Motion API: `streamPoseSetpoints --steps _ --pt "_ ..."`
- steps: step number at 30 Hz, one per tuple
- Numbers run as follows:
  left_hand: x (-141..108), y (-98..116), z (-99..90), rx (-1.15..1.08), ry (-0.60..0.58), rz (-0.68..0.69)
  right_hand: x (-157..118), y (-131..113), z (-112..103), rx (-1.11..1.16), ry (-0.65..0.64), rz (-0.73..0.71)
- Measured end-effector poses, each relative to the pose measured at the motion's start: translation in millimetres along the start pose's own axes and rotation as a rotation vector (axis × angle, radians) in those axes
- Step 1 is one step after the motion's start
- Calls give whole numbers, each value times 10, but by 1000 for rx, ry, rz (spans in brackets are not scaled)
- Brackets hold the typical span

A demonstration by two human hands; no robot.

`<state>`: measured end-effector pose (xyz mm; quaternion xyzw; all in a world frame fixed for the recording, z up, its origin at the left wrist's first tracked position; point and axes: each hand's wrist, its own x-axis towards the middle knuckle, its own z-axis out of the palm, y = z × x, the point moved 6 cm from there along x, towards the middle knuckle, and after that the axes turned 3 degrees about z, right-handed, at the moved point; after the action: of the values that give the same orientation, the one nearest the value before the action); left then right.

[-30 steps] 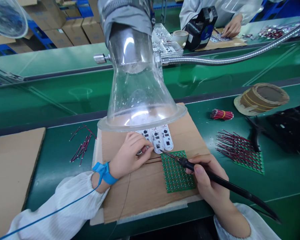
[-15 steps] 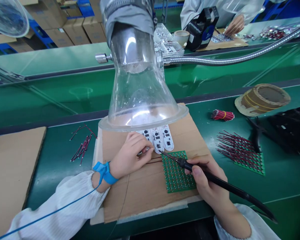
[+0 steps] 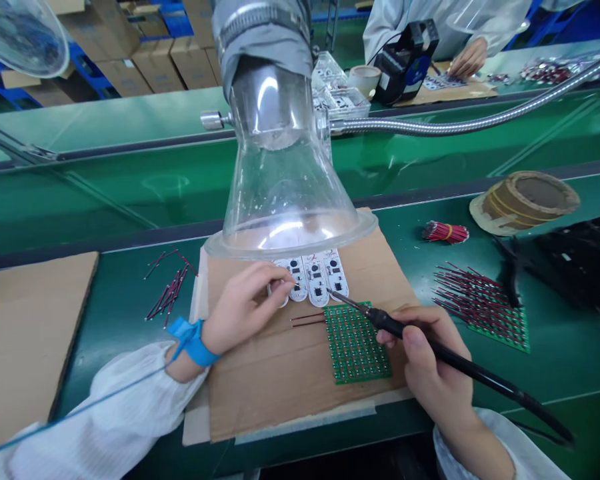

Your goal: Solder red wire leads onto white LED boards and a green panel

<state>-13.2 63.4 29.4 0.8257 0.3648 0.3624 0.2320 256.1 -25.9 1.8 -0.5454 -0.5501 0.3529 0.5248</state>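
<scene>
My right hand (image 3: pixel 433 357) grips a soldering iron (image 3: pixel 395 327) by its black handle. The iron's tip points left, near the lower ends of the white circuit boards (image 3: pixel 317 280), several of which lie side by side under the clear hood. My left hand (image 3: pixel 247 303) is closed in a pinch over the leftmost boards, partly covering them; what its fingertips hold is too small to make out. A blue strap circles that wrist. Below the iron's tip lies a green board panel (image 3: pixel 357 353) with rows of small pads, and two thin dark wires (image 3: pixel 307 321) stick out from its left edge.
A transparent fume hood (image 3: pixel 285 193) hangs over the cardboard mat (image 3: pixel 270 393). Loose wires (image 3: pixel 167 293) lie left; a banded wire bundle (image 3: pixel 445 231), wires on another green panel (image 3: pixel 500 320) and a tape-wrapped round container (image 3: pixel 525 200) stand right. Across the bench, another person's hand (image 3: pixel 469 59) works.
My left hand has moved left and slightly up, uncovering the wires' left ends and more of the white boards. My right hand and the soldering iron have shifted a little right.
</scene>
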Motion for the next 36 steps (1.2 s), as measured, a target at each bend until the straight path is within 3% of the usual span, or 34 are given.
streamPoseSetpoints --steps 3,8,18,27,36 --pt "-4 -111 -119 -24 14 30 67 -75 88 18 -19 17" --pt "-86 -226 -57 -84 -24 11 77 40 214 1 -48 -11" --pt "-38 -129 -18 6 -55 140 92 79 234 -58 -85 -19" --pt "-26 -123 10 40 -80 134 86 110 230 -168 -122 -14" --pt "-41 -153 45 52 -96 139 90 83 236 -121 -113 -35"
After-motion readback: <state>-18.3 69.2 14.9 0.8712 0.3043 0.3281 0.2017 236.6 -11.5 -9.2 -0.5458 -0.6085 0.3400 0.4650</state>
